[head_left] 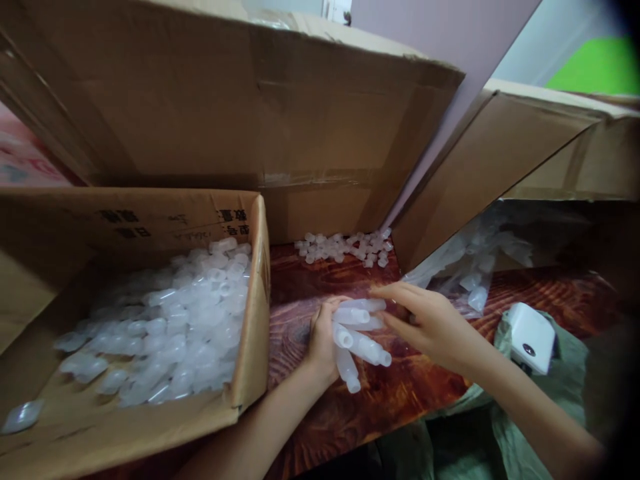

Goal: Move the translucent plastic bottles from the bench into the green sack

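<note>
My left hand (325, 340) is closed around a bunch of several small translucent white plastic bottles (367, 345), held above the wooden tabletop. Their narrow necks and ends point in different directions, mostly towards the right. Just right of the bunch is my right hand (420, 320), its fingers apart and reaching to the bottle ends. Whether its fingertips touch a bottle I cannot tell. Behind both hands lies a scattered heap of small translucent plastic caps (345, 248) on the table.
An open cardboard box (255, 300) at left holds many similar translucent pieces. A tall carton (300, 120) stands behind. At right, another carton (450, 173) opens over a clear plastic bag (480, 267). A white device (533, 337) rests on green cloth (570, 373) by the dark red table (310, 427).
</note>
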